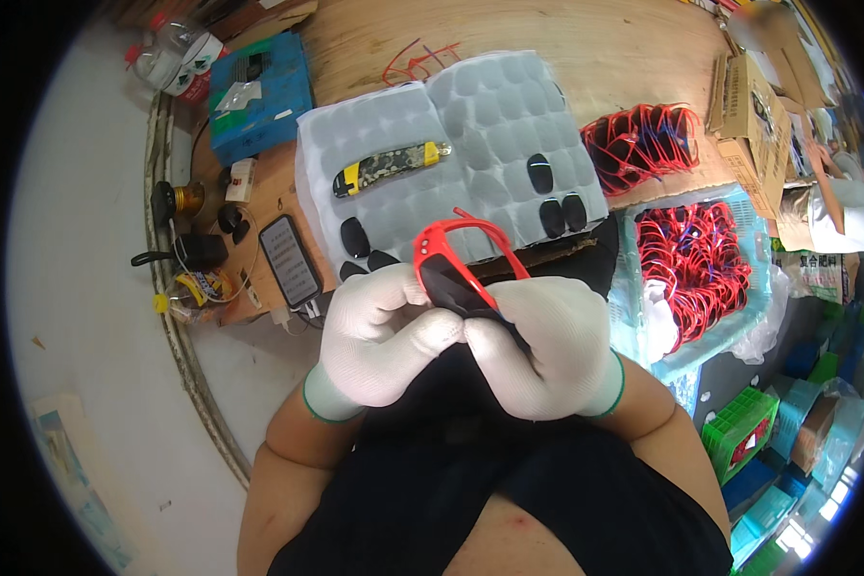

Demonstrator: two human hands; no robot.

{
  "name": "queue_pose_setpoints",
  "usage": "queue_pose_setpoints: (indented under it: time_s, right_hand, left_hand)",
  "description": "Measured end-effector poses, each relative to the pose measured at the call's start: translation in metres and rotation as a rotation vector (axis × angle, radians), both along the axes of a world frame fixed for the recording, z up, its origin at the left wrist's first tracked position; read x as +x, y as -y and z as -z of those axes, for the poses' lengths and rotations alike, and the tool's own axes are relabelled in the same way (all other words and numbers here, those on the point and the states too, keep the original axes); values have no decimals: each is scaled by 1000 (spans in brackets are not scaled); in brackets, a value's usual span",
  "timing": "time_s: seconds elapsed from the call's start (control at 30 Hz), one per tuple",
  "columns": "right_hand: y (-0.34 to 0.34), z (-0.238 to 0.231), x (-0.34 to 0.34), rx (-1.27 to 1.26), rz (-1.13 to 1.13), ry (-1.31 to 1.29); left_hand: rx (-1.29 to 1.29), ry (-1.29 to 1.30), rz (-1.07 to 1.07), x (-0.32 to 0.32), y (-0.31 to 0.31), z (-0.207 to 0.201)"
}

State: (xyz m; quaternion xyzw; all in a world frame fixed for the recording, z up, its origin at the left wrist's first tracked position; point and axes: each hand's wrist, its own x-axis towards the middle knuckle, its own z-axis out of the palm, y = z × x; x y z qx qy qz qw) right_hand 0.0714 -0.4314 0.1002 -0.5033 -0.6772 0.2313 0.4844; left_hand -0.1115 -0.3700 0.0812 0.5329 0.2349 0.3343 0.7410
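Observation:
In front of my chest, my left hand (379, 336) and my right hand (552, 348), both in white knit gloves, hold one pair of red-framed glasses (436, 242). A dark lens (456, 288) shows in the frame; I cannot tell whether it is fully seated. My left fingers pinch the lens side, while the right fingers close round the other side, and both thumbs meet below the lens. Beyond my hands lies a pale dimpled pad (490, 115). On it rest several loose dark lenses (540, 174) and a utility knife (389, 168) with yellow and camouflage patterning.
A phone (291, 259) lies left of the pad, near cables, jars and a blue box (259, 96). To the right, bundled red glasses (643, 144) lie beside a light-blue basket (760, 317) full of more. Cardboard boxes (749, 130) and another person (850, 211) are farther right.

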Motion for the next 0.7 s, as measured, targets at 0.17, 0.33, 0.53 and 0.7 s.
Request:
queue_pose_setpoints:
  time_s: [0.17, 0.33, 0.53, 0.7]
  right_hand:
    - [-4, 5, 4, -203, -63, -66]
    - [-11, 12, 12, -249, -245, -222]
    - [-8, 23, 19, -197, -154, -130]
    - [-4, 21, 20, -195, -87, -220]
  left_hand:
    - [83, -220, -49, -15, -6, -3]
    - [-4, -215, -127, -20, -8, -3]
    - [301, -424, -163, -17, -8, 5]
    - [294, -318, -167, -6, -11, 21]
